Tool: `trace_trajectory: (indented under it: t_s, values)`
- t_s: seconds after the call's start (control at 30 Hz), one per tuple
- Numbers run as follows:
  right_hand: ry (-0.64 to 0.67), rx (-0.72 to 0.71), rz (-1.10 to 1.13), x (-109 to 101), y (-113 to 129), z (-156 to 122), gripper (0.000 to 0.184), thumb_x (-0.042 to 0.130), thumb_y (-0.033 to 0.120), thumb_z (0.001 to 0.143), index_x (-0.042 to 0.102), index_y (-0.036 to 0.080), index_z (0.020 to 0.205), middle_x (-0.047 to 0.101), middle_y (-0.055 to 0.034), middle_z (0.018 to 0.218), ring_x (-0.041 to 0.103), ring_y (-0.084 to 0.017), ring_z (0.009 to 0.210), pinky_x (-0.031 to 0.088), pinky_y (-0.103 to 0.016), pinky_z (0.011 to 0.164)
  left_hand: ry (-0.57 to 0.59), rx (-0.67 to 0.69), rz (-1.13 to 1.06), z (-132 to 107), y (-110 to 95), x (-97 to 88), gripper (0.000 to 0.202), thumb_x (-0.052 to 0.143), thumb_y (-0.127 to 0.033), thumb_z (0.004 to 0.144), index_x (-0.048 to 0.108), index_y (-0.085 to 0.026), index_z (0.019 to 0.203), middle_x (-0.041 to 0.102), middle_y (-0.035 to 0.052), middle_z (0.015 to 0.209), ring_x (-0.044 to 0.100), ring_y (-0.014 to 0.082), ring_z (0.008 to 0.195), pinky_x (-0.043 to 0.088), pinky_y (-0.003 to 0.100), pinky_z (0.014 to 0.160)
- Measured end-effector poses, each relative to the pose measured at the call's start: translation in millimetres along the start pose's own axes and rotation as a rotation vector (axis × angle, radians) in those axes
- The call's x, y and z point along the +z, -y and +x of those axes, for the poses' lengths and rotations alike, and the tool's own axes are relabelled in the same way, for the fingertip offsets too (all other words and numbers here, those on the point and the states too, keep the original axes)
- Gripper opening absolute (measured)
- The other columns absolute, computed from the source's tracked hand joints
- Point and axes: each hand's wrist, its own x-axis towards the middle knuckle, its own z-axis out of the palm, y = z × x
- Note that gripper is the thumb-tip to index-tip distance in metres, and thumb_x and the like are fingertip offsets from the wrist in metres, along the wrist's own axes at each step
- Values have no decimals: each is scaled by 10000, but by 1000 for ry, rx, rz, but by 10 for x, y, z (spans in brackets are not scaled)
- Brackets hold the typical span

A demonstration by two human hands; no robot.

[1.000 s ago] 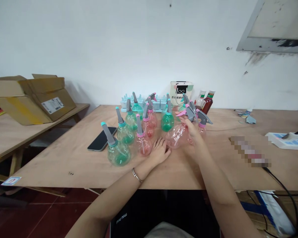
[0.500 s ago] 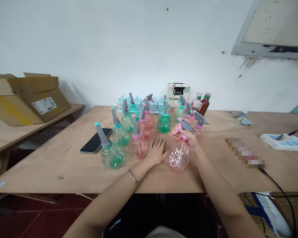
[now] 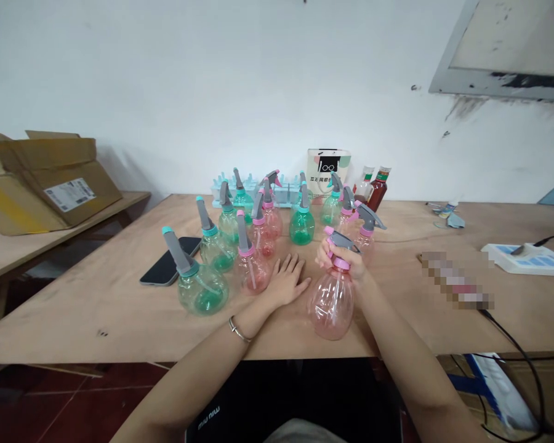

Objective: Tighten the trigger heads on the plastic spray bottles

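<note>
Head cam view, looking down at the desk: the right hand [image 3: 345, 261] is wrapped tight around the neck and pink collar of a pink spray bottle [image 3: 331, 303], fingers closed over the bottom of the grey sprayer head. The bottle hangs straight below that grip with its base on the table [image 3: 397, 320], close to the near edge. Long axis is pretty much vertical, maybe leaning a hair. The sprayer head sits crosswise above the grip, pink tip poking out to the left and the grey end running right and a bit away; I honestly can't tell which end is the nozzle. The left hand [image 3: 287, 282] lies just left of the grip, flat, palm down, fingers spread, holding nothing and not touching the bottle. How far along? My read is that the head is on and the bottle is stood up, so what's left looks like letting go of it. Whether that collar is fully tightened is hidden under the fingers. Beyond the grip and off to the left stands the rest of the bunch, all with heads on as far as I can see, including a smaller pink bottle [image 3: 250, 271] just past the left hand and a green bottle [image 3: 202, 289] further left. A phone [image 3: 168, 267] lies left of those, and a black cable [image 3: 512, 332] trails off well right of the grip.
</note>
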Motion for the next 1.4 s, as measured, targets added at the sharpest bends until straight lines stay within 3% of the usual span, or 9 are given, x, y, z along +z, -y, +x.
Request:
trace_trajectory:
  t_s: [0.1, 0.23, 0.33, 0.5, 0.7, 0.77, 1.0, 1.23, 1.4]
  values:
    - [97, 52, 9, 22, -13, -19, 363, 704, 533, 702, 537, 212, 727, 597, -25, 660, 623, -205, 703, 525, -330, 643, -9, 21, -20, 1, 21, 18, 651, 391, -508, 968, 307, -155, 1508, 252, 175, 1590, 182, 341, 1488, 152, 578, 1178]
    - [111, 73, 10, 61, -56, -5, 367, 685, 551, 709, 549, 211, 732, 675, -65, 759, 671, -236, 801, 545, -345, 679, -39, 52, -28, 11, 49, 61, 615, 406, -499, 967, 328, -201, 1499, 240, 158, 1599, 187, 351, 1485, 164, 605, 1161]
    - [86, 59, 46, 69, -56, 10, 334, 665, 524, 734, 566, 205, 736, 661, -51, 708, 664, -215, 733, 523, -313, 628, -34, 39, -12, 15, 54, 72, 634, 417, -496, 960, 321, -177, 1500, 270, 176, 1584, 207, 351, 1480, 161, 602, 1164]
    - [-78, 40, 99, 40, -17, 31, 278, 651, 434, 762, 543, 199, 661, 550, 10, 541, 537, -138, 515, 464, -269, 545, -34, 27, -5, 12, 42, 51, 627, 417, -503, 956, 369, -152, 1473, 302, 187, 1568, 232, 351, 1473, 163, 588, 1172]
    - [-158, 88, 185, 26, 12, 49, 303, 705, 469, 691, 572, 209, 771, 667, -24, 705, 683, -217, 744, 551, -359, 752, 20, 6, -9, 9, 8, -6, 659, 393, -519, 961, 323, -148, 1501, 245, 179, 1591, 197, 360, 1481, 146, 591, 1171]
    - [-159, 68, 180, 32, 18, 47, 310, 703, 477, 690, 575, 210, 782, 670, -25, 699, 689, -226, 755, 556, -368, 753, 40, 0, 3, 7, -4, -25, 666, 387, -513, 965, 310, -136, 1508, 235, 178, 1594, 186, 363, 1483, 135, 587, 1175]
    - [-87, -63, 68, 59, 50, 2, 317, 648, 474, 781, 553, 203, 647, 534, 13, 529, 566, -147, 515, 478, -276, 523, 25, 14, 9, -4, -8, -42, 635, 401, -499, 964, 353, -140, 1485, 259, 179, 1585, 198, 352, 1482, 143, 572, 1182]
    - [-108, -91, -2, 79, 11, 0, 363, 651, 510, 770, 575, 206, 586, 665, -56, 714, 675, -227, 806, 536, -325, 683, 103, -26, 15, -15, -70, -125, 689, 368, -504, 974, 265, -103, 1526, 188, 172, 1609, 135, 336, 1498, 104, 549, 1198]
    - [-95, -119, 13, 53, 6, 7, 322, 652, 482, 779, 598, 207, 620, 657, -38, 694, 670, -202, 744, 529, -309, 669, 106, -29, 20, -20, -73, -135, 692, 348, -527, 973, 263, -122, 1527, 184, 162, 1613, 123, 335, 1500, 104, 546, 1198]
